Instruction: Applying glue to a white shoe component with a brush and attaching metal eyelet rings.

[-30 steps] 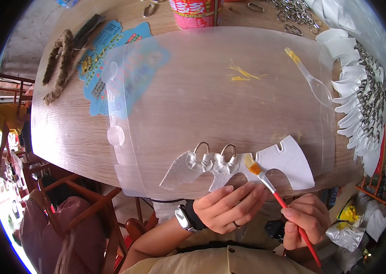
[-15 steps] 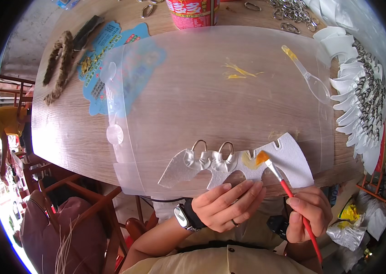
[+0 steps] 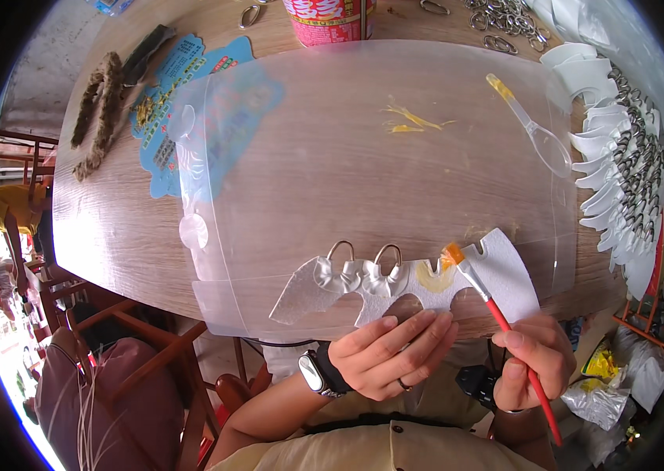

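Observation:
A white scalloped piece of leather-like material [image 3: 508,275] lies at the near edge of the clear plastic sheet [image 3: 308,180]. Two metal rings [image 3: 388,250] stand up from its folded tabs on the left. My left hand [image 3: 391,357] pinches the piece's lower edge, the thumb hidden beneath. In my right hand [image 3: 536,361] is a red-handled paintbrush [image 3: 495,312], its bristles coated with yellow-orange glue-like paste. The bristle tip rests at the piece's upper edge, just right of a yellowish smear [image 3: 434,276] on a tab without a ring.
A clear plastic spoon [image 3: 545,147] with a yellow-coated handle lies on the right. Beyond it are stacked white pieces with rings [image 3: 611,188] and loose metal rings [image 3: 508,23]. A red tub [image 3: 328,22] stands at the back; a blue card [image 3: 171,125] and fuzzy brown strip [image 3: 100,118] lie left.
The brush tip has shifted slightly upward, toward the piece's upper edge, showing more of the smear. My right hand has moved a little; my left hand keeps its hold.

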### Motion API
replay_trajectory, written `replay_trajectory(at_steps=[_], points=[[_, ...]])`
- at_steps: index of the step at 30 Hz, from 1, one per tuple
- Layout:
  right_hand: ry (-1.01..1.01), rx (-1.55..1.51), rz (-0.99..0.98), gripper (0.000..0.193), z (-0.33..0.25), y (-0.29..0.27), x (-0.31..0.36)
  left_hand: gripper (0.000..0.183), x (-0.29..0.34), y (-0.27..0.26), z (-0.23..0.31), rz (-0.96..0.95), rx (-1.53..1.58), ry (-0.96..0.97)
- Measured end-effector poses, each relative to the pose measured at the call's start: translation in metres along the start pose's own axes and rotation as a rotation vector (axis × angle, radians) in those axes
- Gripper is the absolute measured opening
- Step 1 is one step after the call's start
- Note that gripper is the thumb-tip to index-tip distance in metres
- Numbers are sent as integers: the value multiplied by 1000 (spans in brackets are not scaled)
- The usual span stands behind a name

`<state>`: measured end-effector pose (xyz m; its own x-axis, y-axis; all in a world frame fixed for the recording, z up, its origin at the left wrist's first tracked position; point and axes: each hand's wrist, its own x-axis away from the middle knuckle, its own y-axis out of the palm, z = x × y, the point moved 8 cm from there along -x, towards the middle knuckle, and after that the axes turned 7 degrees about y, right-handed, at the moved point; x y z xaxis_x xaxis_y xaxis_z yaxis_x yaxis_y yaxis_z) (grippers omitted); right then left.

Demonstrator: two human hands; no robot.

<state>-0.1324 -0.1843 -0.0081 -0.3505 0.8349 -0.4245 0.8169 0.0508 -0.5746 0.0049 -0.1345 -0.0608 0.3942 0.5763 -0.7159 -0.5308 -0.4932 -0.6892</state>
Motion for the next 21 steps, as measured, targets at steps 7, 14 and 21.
replay_trajectory(at_steps=[7, 14, 21], points=[[10, 26, -3, 18, -2, 2, 4, 24, 0, 0, 0, -7, 2, 0], [28, -12, -26, 18, -4, 0, 4, 24, 0, 0, 1, -5, -25, 5], [209, -336, 71, 23, 10, -19, 14, 23, 3, -1, 1, -24, 7, 3]])
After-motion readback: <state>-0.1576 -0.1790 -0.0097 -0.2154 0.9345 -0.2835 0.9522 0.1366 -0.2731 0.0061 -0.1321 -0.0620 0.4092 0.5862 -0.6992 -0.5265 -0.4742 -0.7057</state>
